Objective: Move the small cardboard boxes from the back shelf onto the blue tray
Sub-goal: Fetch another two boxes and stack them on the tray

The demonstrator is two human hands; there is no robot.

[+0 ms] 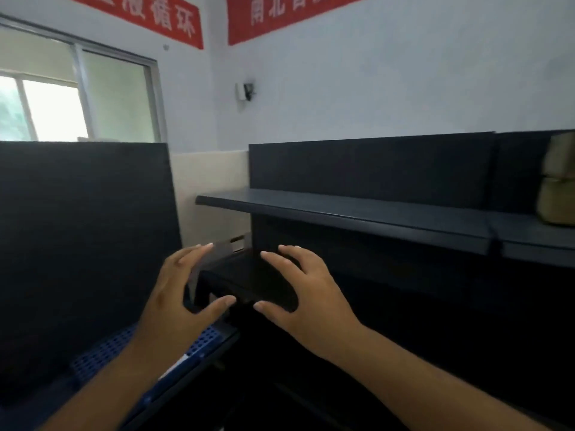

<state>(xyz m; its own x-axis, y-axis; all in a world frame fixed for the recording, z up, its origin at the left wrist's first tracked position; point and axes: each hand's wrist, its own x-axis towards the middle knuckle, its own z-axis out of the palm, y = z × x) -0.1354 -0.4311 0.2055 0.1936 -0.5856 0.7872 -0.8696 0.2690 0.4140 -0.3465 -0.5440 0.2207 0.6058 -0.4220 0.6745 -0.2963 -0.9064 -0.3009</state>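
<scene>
Both hands are empty. Left hand [174, 303] and right hand [308, 303] hover low before the shelf [357, 209], fingers spread, gripping nothing.

Boxes [558, 185]: tan and blurred, seemingly two stacked at the shelf's far right end, well apart from either hand.

Tray [99, 356]: low left, partly hidden by the left arm.

My judgement: reach right, take a box from both sides and keep it level.

In the way: the dark stand [249, 275] between the hands, and the shelf's front lip.

Bare left hand [174, 309], right hand [314, 303], bare forearms [435, 384]
</scene>
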